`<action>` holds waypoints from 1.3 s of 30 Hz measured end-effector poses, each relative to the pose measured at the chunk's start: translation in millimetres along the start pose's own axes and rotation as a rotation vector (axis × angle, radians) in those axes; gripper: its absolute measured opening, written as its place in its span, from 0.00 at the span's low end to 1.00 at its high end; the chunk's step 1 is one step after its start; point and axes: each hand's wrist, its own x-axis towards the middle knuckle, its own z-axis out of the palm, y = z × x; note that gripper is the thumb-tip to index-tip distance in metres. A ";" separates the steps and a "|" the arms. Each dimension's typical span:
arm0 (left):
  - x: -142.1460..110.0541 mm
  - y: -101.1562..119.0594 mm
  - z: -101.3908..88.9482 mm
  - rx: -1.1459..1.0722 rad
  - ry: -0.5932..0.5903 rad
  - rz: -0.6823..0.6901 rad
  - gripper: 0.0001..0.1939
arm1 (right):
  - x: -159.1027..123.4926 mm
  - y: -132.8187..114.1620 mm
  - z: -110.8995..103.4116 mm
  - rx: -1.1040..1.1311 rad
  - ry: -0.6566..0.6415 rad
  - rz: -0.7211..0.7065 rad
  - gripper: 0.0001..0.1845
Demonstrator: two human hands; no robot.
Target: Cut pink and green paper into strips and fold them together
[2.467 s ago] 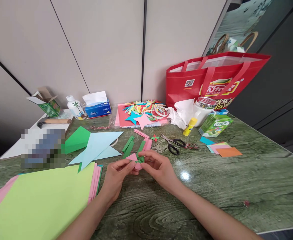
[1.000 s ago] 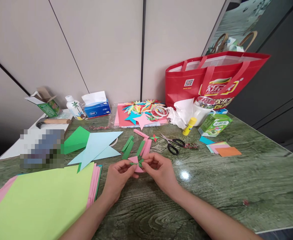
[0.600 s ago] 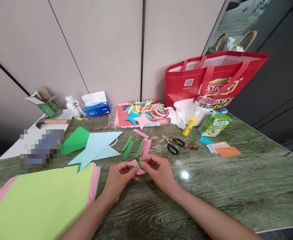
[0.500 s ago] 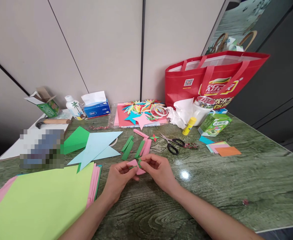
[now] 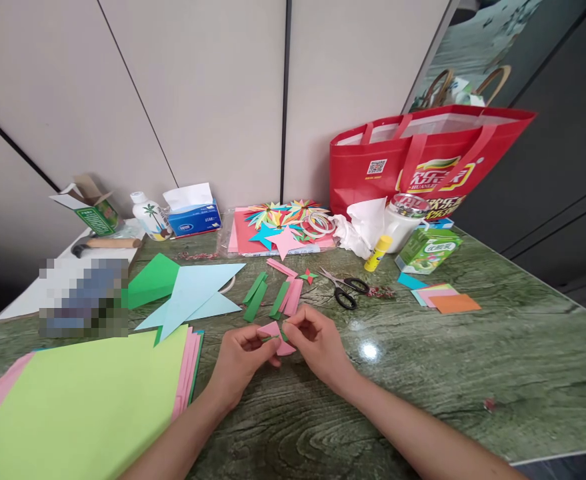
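Note:
My left hand pinches a small pink and green folded paper piece between thumb and fingers. The fingertips of my right hand are closed on the green part at its right side; they hide some of it. Just beyond my hands lie green folded paper strips and pink folded paper strips. A small red and green paper star sits behind them. Black-handled scissors rest with blades spread, right of the strips.
Large coloured sheets lie at the left front, light blue paper behind them. A yellow glue stick, green carton and red bag stand at the back right. Small coloured papers lie right; a hammer lies left.
Both hands have shifted slightly, and the paper piece has tilted and moved a little to the right between them. Its green part is now more covered by my right fingers.

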 end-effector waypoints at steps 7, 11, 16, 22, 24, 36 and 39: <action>1.2 0.5 -1.0 -0.055 0.052 -0.019 0.07 | 4.5 2.4 -0.9 0.074 -0.056 0.060 0.04; 2.9 1.9 -2.3 -0.108 0.098 -0.031 0.08 | 7.7 4.7 -2.7 0.102 -0.094 0.066 0.07; 2.9 1.7 -1.1 -0.082 0.091 -0.012 0.07 | 4.5 6.0 -2.1 -0.015 -0.126 0.065 0.03; 1.5 1.1 1.8 -0.036 0.101 0.003 0.08 | -0.6 8.2 1.1 -0.128 -0.079 0.035 0.04; 0.8 1.8 2.3 -0.049 0.082 0.002 0.07 | -1.0 8.6 1.7 -0.144 -0.057 0.027 0.04; 0.5 -1.3 4.1 -0.156 0.095 0.007 0.07 | -4.8 2.7 4.0 -0.148 -0.073 -0.032 0.05; -0.2 -1.4 6.0 -0.190 0.108 0.005 0.06 | -5.8 1.7 5.0 -0.119 -0.051 -0.035 0.04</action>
